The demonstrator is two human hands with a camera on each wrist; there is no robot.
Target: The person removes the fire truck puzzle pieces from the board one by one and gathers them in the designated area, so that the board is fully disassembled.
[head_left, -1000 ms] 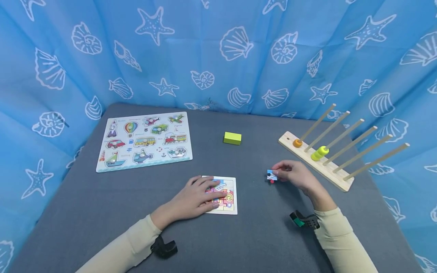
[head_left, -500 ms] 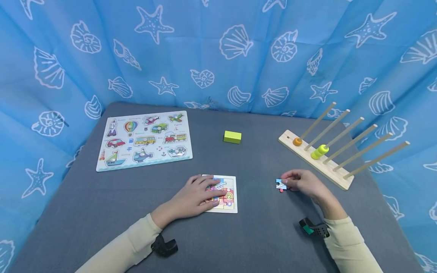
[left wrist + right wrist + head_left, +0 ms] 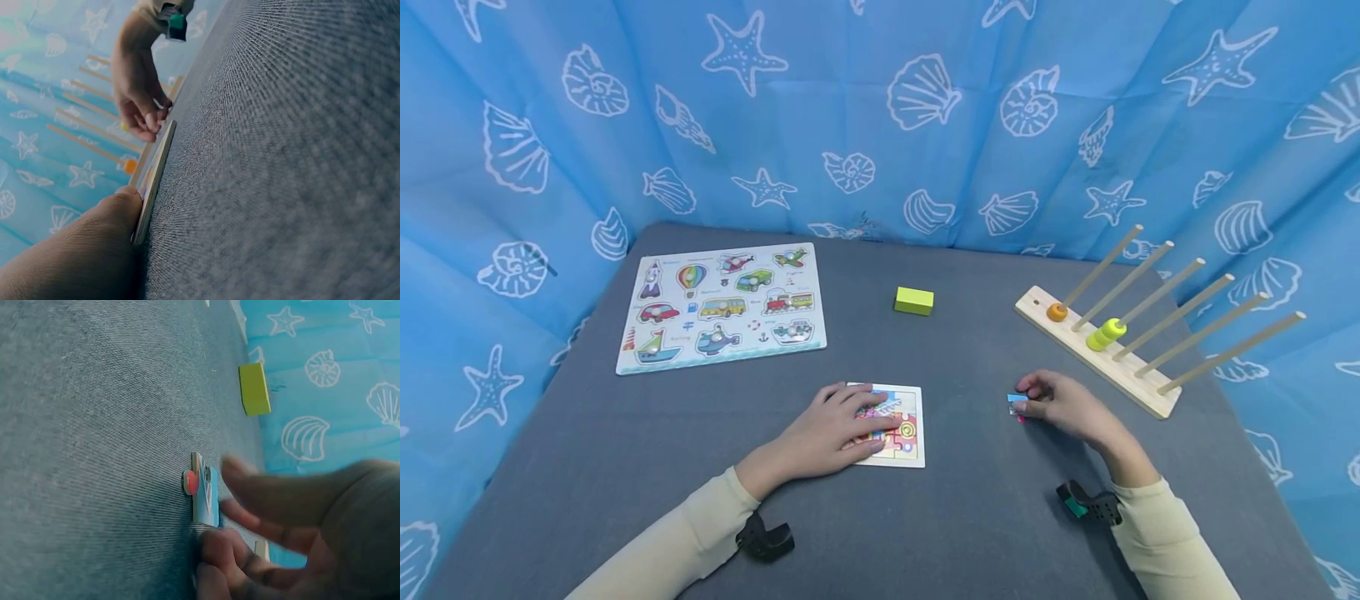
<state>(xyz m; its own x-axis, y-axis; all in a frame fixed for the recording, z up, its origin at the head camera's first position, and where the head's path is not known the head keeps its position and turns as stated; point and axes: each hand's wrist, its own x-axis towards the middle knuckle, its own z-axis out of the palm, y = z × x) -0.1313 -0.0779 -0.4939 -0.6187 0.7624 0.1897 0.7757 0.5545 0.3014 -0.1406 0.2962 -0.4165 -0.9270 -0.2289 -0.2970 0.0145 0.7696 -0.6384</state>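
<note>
My left hand (image 3: 829, 432) rests with spread fingers on a small framed jigsaw puzzle (image 3: 910, 457), hiding its left part. In the left wrist view the puzzle's edge (image 3: 157, 178) lies along the cloth beside the thumb. To the right, a loose jigsaw piece (image 3: 205, 494), blue and white with a red knob, lies on the grey table. My right hand (image 3: 1063, 406) is just over its right side, thumb overlapping the piece in the head view. In the right wrist view the thumb (image 3: 269, 494) stands apart from the other fingers, whose tips are close beside the piece.
A vehicle peg puzzle board (image 3: 752, 326) lies at the back left. A yellow-green block (image 3: 913, 301) sits at the back middle. On the right stands a wooden rack (image 3: 1138, 383) with several tall slanting pegs, an orange bead (image 3: 1057, 312) and yellow beads (image 3: 1107, 334). A blue curtain (image 3: 865, 108) hangs behind.
My right hand has drawn the jigsaw piece rightward and towards me, then its thumb has shifted over the piece and the fingers have loosened. The left hand stays on the puzzle.
</note>
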